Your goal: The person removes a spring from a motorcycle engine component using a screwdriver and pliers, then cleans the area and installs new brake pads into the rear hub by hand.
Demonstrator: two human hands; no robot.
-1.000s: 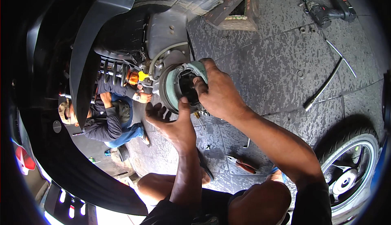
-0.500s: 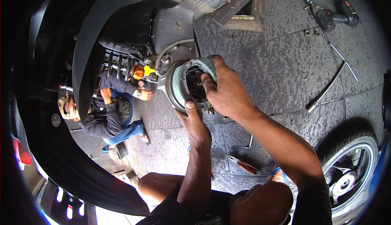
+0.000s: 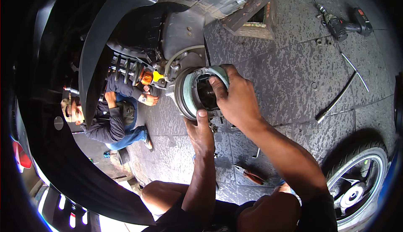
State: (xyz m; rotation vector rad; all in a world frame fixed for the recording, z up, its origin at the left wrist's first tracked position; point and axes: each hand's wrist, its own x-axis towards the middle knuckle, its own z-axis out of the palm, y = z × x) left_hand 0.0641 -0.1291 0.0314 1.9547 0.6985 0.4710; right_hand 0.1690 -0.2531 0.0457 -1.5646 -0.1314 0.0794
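Under the black scooter body, seen from the head camera, the round grey metal brake-shoe assembly with pale green lining point(image 3: 197, 91) sits on the rear hub, off the floor. The left hand point(image 3: 202, 133) props its lower rim, fingers curled narrow against it. The right hand point(image 3: 237, 97) clamps the upper right edge, fingertips hooked inside. It looks stiff, fairly heavy and probably greasy, so the outer rim seems the safest hold, away from the lining.
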